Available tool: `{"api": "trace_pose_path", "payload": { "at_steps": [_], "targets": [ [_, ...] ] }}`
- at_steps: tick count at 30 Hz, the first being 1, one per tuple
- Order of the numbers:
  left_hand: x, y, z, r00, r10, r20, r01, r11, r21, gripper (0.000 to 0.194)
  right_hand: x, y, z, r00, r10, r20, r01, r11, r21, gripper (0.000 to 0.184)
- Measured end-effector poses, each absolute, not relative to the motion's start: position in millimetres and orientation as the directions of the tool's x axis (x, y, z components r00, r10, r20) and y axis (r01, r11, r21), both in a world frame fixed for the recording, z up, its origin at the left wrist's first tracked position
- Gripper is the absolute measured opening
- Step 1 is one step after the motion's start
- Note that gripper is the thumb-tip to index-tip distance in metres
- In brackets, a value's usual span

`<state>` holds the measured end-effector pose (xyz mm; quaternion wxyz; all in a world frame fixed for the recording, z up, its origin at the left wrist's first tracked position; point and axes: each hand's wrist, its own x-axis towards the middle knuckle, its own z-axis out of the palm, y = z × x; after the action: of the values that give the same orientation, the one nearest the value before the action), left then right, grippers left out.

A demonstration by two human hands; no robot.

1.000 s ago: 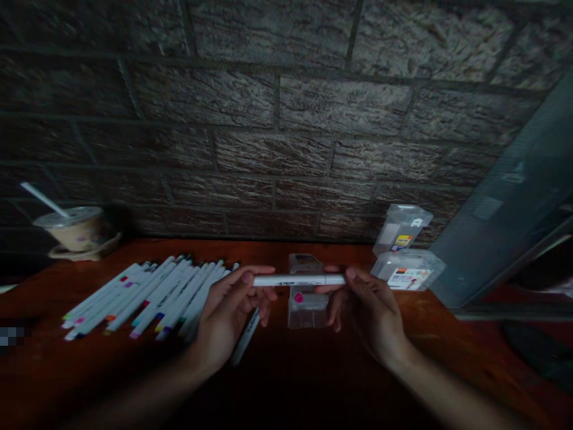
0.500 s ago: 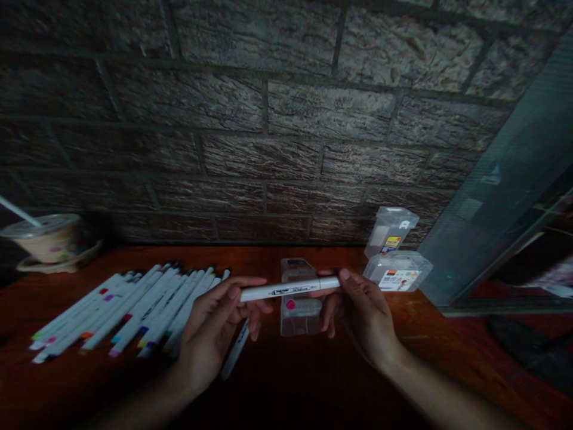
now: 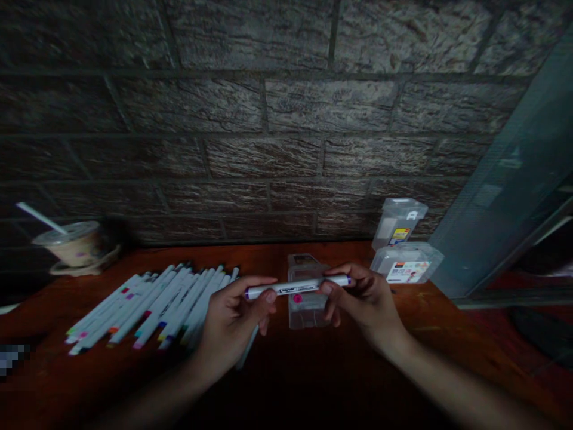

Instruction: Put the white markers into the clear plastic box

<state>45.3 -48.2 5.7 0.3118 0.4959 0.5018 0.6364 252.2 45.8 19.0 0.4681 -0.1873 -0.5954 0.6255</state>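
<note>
A white marker (image 3: 298, 288) with purple ends lies level between my two hands, its dark printing facing me. My left hand (image 3: 235, 322) pinches it near the left end, thumb in front. Toward the other end, my right hand (image 3: 364, 304) grips it between thumb and fingers. Behind and below the marker stands a clear plastic case (image 3: 308, 319), with a pink spot showing in it. Another white marker (image 3: 247, 353) rests on the table, partly hidden by my left hand. Several white markers (image 3: 152, 304) with coloured ends are spread in a row to the left.
On the wooden table (image 3: 147, 254), a lidded cup (image 3: 78, 248) with a straw sits in a holder at far left. Two more clear cases (image 3: 407, 263) stand at the back right. A stone-block wall (image 3: 286, 149) rises behind, with a grey post (image 3: 487, 179) at right.
Both hands have shifted their grip inward along the marker, and its purple ends now show. The scene sits a little farther right in view.
</note>
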Motion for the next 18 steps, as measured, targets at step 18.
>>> {"api": "trace_pose_path", "payload": {
  "at_steps": [18],
  "targets": [
    [48.5, -48.3, 11.9, -0.332, 0.890, 0.313, 0.059, -0.312, 0.948, 0.022, 253.5, 44.6, 19.8, -0.497, 0.809, 0.313, -0.332, 0.156, -0.930, 0.020]
  ]
}}
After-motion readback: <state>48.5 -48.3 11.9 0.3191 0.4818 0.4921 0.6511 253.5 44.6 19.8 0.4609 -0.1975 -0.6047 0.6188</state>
